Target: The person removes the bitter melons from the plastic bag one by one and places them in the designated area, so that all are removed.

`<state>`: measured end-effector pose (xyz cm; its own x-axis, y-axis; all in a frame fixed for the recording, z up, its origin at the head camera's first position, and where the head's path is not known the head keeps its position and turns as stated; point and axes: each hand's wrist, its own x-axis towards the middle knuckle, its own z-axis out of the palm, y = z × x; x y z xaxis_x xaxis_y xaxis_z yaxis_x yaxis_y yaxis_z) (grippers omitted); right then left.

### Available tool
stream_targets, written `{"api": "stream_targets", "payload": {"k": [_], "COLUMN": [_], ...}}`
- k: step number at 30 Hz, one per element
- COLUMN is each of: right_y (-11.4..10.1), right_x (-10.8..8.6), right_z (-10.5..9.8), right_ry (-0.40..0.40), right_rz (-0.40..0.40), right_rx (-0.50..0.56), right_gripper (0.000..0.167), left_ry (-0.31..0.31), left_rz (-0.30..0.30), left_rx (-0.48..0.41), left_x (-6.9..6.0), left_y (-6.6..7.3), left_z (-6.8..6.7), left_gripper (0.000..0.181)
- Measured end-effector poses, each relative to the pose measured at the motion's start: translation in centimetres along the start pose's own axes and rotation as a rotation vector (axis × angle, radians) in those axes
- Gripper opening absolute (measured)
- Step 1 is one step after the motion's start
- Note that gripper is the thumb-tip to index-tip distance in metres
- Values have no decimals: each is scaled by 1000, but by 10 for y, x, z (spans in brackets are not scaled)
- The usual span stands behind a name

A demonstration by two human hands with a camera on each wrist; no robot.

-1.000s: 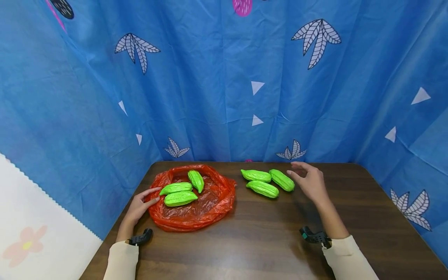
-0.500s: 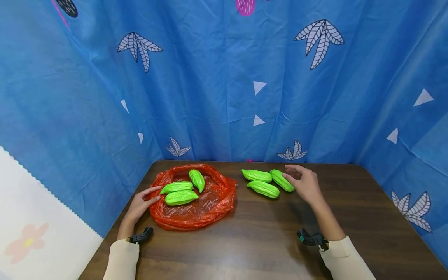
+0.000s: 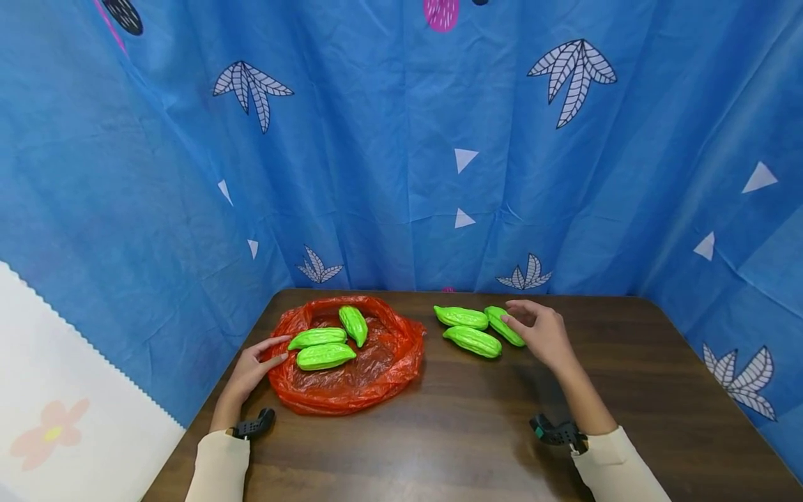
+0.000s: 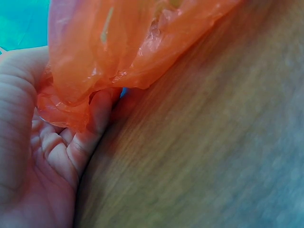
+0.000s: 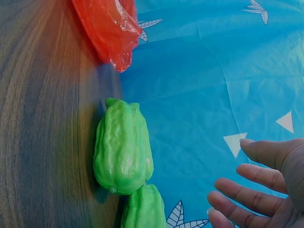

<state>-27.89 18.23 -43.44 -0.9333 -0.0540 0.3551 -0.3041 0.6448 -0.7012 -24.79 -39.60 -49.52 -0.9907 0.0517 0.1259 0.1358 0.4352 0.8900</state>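
Red plastic bag (image 3: pixel 414 355), one: laid open on the desk (image 3: pixel 464 425), toward 10 o'clock from its centre. Green gourds inside it, three: one (image 3: pixel 353 325) at 12 o'clock of the bag, two side by side (image 3: pixel 325 356) at 9 to 10 o'clock. Green gourds on bare wood, three: grouped toward 1 o'clock, one (image 3: pixel 461 317) at the group's 11 o'clock, one (image 3: pixel 472 341) at 6 o'clock, one (image 3: pixel 498 324) at 2 o'clock.

Left hand (image 3: pixel 247 369): placed at the bag's 9 o'clock; a fold of film is pinched between thumb and fingers. Right hand (image 3: pixel 544 336): held at the loose group's 3 o'clock, fingers parted, nothing grasped.

Change noted over the last second: the right hand has been shifted toward 9 o'clock, so that its thumb now overlaps the 2 o'clock gourd in the head view. Bag and gourds have been left in place. The bagging is judged half done, with this gourd brought within reach.

Obscured: part of that gourd is covered by the thumb; contact cannot be told. In the right wrist view only two gourds are shown, the lower cut off. In the left wrist view the bag's contents are blurred by film.
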Motion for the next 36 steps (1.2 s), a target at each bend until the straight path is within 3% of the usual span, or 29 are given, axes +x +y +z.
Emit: {"api": "stream_targets", "payload": {"k": [24, 36], "right_y": [-6, -13], "right_x": [2, -4], "right_z": [-3, 4], "right_ry": [-9, -38], "right_rz": [2, -14], "right_rx": [15, 34], "right_gripper": [37, 36], "left_ry": [10, 10], "left_rz": [-5, -17], "left_rx": [56, 47], "left_x": [4, -2], "left_y": [2, 2], "left_z": [-1, 1], "left_gripper": [48, 48]}}
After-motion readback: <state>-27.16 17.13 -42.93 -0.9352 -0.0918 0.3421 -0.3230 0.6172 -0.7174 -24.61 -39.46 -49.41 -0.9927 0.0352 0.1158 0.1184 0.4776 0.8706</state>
